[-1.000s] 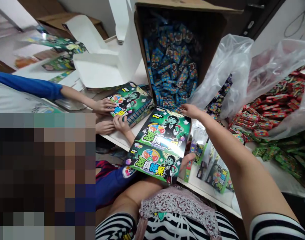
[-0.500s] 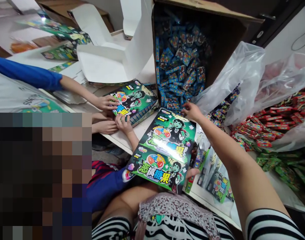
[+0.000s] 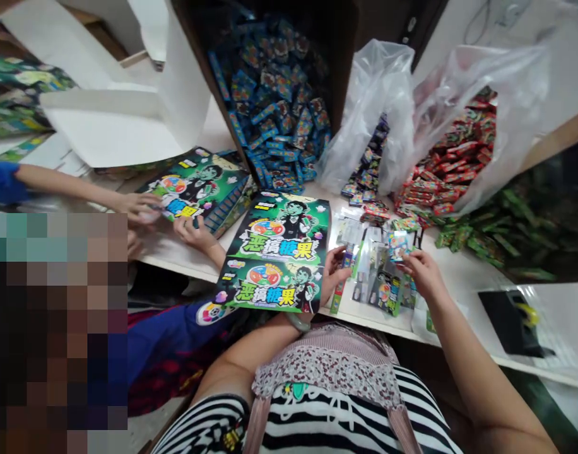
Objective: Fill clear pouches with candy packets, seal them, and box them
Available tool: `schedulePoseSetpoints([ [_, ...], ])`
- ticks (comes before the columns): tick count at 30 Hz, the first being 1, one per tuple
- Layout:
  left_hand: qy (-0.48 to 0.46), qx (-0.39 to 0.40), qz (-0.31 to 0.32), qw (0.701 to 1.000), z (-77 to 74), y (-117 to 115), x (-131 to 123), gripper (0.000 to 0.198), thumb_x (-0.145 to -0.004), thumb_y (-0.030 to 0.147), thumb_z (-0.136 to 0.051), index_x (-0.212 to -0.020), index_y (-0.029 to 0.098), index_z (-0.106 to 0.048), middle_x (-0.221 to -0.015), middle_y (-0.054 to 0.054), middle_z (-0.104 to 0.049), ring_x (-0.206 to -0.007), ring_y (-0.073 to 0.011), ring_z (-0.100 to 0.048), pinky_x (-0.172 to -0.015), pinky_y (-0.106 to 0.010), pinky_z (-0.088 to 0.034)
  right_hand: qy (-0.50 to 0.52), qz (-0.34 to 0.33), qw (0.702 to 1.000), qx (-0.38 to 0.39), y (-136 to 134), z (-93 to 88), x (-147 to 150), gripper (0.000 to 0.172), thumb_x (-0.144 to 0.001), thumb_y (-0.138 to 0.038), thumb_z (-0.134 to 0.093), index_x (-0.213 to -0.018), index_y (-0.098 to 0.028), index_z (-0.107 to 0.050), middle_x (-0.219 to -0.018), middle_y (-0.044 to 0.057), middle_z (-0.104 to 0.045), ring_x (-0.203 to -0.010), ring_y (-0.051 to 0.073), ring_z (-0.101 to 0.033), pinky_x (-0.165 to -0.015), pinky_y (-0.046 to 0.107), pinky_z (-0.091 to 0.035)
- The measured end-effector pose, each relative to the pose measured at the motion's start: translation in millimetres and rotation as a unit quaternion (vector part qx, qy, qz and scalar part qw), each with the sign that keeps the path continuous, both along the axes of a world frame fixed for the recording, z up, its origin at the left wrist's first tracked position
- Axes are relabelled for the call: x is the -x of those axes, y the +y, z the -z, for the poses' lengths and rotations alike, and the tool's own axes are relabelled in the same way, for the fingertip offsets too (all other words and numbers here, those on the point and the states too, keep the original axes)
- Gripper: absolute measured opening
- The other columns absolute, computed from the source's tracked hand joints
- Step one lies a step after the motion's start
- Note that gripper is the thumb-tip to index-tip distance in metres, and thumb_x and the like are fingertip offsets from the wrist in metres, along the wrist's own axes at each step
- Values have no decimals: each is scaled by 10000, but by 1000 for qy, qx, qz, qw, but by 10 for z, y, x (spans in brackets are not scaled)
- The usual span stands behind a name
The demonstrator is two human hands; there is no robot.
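My right hand point(image 3: 422, 272) pinches a small blue candy packet point(image 3: 399, 247) over clear packaging printed in green point(image 3: 387, 290). My left hand point(image 3: 334, 277) is at the right edge of a green candy box point(image 3: 279, 243) with a cartoon vampire on it. Its thumb and fingers close on a short row of candy packs point(image 3: 337, 296), purple, green and red. The box panel hides part of that hand and wrist. Small blue candy packets point(image 3: 284, 120) fill an open carton point(image 3: 339, 75) behind the box.
Clear plastic bags hold purple packets point(image 3: 370, 161) and red packets point(image 3: 459, 157); green packets point(image 3: 483, 236) lie at the right. At left, another person's hands point(image 3: 194, 233) touch a second green box point(image 3: 199, 183). White unfolded cardboard point(image 3: 113, 123) stands behind.
My right hand has moved from the carton of blue packets to the right, now with a blue packet. My left hand shows more beside the box. The view has swung right.
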State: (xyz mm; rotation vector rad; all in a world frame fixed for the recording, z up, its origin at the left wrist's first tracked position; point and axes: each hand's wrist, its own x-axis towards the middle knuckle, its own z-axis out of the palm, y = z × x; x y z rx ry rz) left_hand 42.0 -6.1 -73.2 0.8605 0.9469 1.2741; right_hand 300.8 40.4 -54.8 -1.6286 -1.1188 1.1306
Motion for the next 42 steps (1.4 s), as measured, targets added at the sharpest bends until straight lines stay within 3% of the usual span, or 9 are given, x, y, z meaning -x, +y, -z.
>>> schedulePoseSetpoints([
  [3,-26,-15,34,999,27,31,-136,612,-783,443,-779,-1319,238,-566,-1246,-70,-653,-1199,-266,-612,-1067,-420,-492,-130,-72,989,11,-338,91,-226,472,-657,-658,-728,-788,-227,-586,-734,30,-614,-677,226,-631,-578,387,-550],
  [6,7,-44,51,998,-3,109,-186,674,-734,436,-804,-1331,253,-550,-1263,-72,-638,-1223,-256,-594,-1071,-392,-478,-297,-164,937,-87,-368,16,-349,434,-763,-529,-709,-1050,-207,-660,-1086,138,-680,-1075,324,-639,-925,512,-529],
  [10,96,-85,82,988,-68,181,-216,761,-686,449,-851,-1348,251,-532,-1323,-89,-605,-1253,-266,-571,-1102,-418,-449,-412,-257,869,-95,-270,-10,-265,839,-696,-543,-802,-1382,-171,-496,-1481,212,-495,-1401,398,-427,-1129,571,-367],
  [18,234,-157,83,956,-75,170,-233,816,-693,485,-852,-1393,232,-519,-1415,-136,-539,-1328,-318,-513,-1162,-505,-384,-444,-133,883,-76,-409,281,171,555,-753,-399,-718,-1237,-168,-576,-1301,200,-598,-1213,390,-551,-1004,544,-450],
  [21,271,-193,109,937,-113,179,-235,823,-708,506,-837,-1407,227,-503,-1417,-141,-533,-1325,-321,-515,-1161,-525,-385,-353,-74,915,-178,-451,102,-144,536,-740,-365,-722,-1234,-211,-585,-1320,169,-610,-1256,365,-550,-1041,555,-446],
  [24,334,-267,123,896,-154,184,-284,844,-696,507,-845,-1418,249,-491,-1401,-122,-528,-1327,-322,-504,-1163,-531,-388,-296,-7,913,-280,-606,-340,-560,585,-807,-393,-697,-1356,-284,-528,-1494,132,-500,-1380,336,-478,-1039,536,-468],
  [30,427,-377,164,805,-148,186,-469,846,-744,450,-804,-1468,227,-430,-1390,-144,-500,-1324,-348,-479,-1157,-559,-380,-397,-189,846,-302,-950,-1089,-802,668,-807,-337,-736,-1435,-346,-507,-1523,106,-460,-1406,362,-449,-1117,572,-424],
  [37,449,-431,251,742,-186,211,-468,864,-726,385,-810,-1484,213,-431,-1404,-159,-501,-1319,-370,-480,-1145,-546,-391,-435,-358,788,-247,-938,-926,-829,576,-811,-270,-724,-1369,-302,-585,-1431,125,-551,-1307,355,-527,-1070,597,-462],
  [42,442,-406,279,749,-180,168,-524,903,-710,438,-824,-1489,222,-423,-1400,-161,-495,-1301,-364,-496,-1122,-542,-420,-348,-372,832,-221,-859,-850,-812,631,-821,-392,-754,-1411,-337,-540,-1448,116,-541,-1335,328,-532,-1093,568,-476],
])
